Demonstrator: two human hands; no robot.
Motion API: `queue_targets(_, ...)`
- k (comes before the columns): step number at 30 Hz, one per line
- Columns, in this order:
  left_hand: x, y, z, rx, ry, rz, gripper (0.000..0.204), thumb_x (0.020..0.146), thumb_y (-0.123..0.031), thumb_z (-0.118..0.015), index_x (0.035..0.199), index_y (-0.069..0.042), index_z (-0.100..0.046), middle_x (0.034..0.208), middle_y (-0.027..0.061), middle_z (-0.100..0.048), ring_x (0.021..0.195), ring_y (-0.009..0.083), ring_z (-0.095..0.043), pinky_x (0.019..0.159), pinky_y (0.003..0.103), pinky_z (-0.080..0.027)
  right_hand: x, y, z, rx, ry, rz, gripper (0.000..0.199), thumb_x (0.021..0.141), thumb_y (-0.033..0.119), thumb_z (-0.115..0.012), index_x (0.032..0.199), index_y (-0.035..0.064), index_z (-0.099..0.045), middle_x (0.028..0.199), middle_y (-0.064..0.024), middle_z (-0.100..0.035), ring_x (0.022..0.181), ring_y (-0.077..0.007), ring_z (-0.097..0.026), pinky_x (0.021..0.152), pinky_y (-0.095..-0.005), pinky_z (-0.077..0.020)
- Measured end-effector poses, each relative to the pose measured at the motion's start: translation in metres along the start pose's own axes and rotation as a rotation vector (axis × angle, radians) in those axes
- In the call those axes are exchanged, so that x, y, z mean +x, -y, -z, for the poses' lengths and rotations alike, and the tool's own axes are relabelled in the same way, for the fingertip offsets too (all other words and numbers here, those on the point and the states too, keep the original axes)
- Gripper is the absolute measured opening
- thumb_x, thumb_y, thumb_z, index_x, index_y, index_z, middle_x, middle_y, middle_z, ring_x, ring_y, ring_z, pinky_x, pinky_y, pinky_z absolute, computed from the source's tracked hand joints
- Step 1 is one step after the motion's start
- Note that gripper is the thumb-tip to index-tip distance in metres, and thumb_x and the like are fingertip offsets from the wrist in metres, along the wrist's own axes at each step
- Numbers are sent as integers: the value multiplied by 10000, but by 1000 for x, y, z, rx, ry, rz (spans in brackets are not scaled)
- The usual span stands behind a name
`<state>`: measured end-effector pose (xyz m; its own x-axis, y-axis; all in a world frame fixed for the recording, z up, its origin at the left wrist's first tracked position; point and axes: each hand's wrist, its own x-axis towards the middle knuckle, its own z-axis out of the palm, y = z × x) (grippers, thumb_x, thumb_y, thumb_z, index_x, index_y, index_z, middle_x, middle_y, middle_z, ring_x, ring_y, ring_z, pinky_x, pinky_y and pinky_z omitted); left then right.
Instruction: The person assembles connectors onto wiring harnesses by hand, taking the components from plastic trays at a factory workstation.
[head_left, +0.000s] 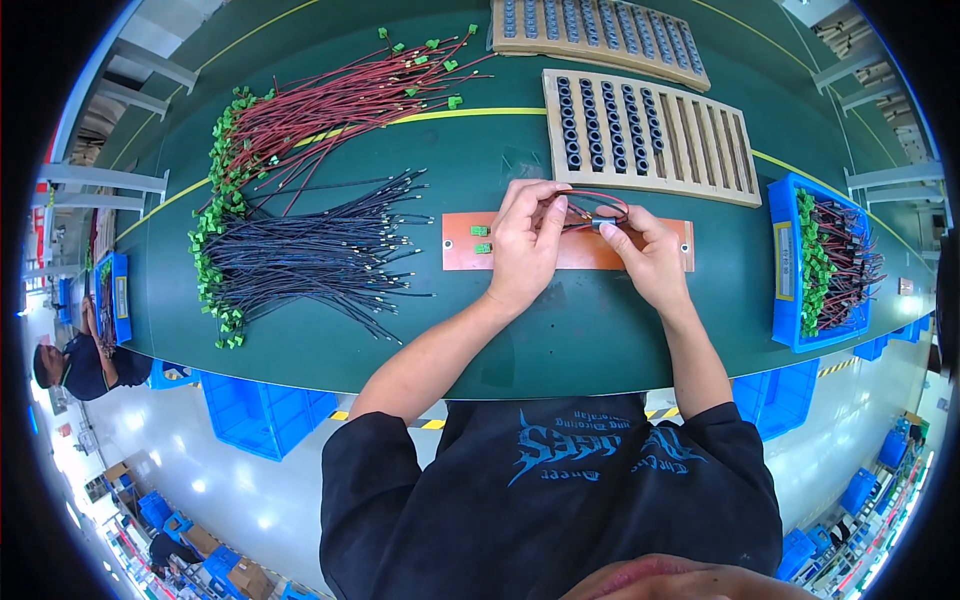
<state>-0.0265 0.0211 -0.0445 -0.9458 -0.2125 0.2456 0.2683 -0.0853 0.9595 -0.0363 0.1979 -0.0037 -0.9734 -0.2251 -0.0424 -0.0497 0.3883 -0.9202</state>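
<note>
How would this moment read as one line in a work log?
left hand: holds red and black wires | right hand: pinches small dark ring on wires | below: orange board | surface: green table

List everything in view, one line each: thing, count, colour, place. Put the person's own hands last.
red wires: a bundle, red with green plugs, far left.
black wires: a bundle, black with green plugs, near left.
orange board: one, orange, centre, under the hands.
slotted trays: two, tan, holding dark ring cores, far right.
blue bin: one, blue, right edge, holding wired parts.
table: one, dark green.
left hand: one, pinching a red and black wire loop.
right hand: one, gripping a dark ring core on the loop.
</note>
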Motion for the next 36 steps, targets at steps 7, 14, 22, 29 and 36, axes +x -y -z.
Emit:
queue_targets(7,0,4,0,-24,-2,-13,136,962,68,-588,1096,67,-613,1115,85,-560,909,122,-654,800,252,-576,2,-7,-2,69,-31,-15,228,954,103,-683,1149,-15,-698,961,-50,-725,871,-94,-647,804,-254,-518)
queue_targets(14,1,3,1,-5,22,-15,140,957,59,-604,1096,65,-626,1136,94,-572,944,140,-669,821,263,-585,3,-14,-1,155,-10,5,205,961,86,-678,1130,-25,-645,991,-49,-706,906,-97,-643,825,-247,-511)
queue_targets(22,0,4,0,-74,-6,0,121,918,65,-647,1036,48,-669,1058,99,-650,875,156,-698,777,275,-595,4,-21,-4,291,-25,-4,156,973,63,-659,1039,3,-531,1004,-98,-711,935,-124,-681,825,-260,-531)
queue_targets(29,-3,3,0,-90,8,53,98,876,82,-688,969,50,-686,941,90,-672,841,137,-693,757,259,-584,3,-21,-5,323,-34,1,154,981,70,-649,994,11,-507,997,-120,-714,919,-145,-702,822,-273,-552)
queue_targets(36,-3,-2,7,10,169,3,110,831,143,-657,871,46,-691,929,103,-700,847,168,-701,772,294,-593,5,-36,-3,297,-63,-18,206,971,94,-681,964,26,-487,936,-99,-701,879,-118,-687,775,-251,-542)
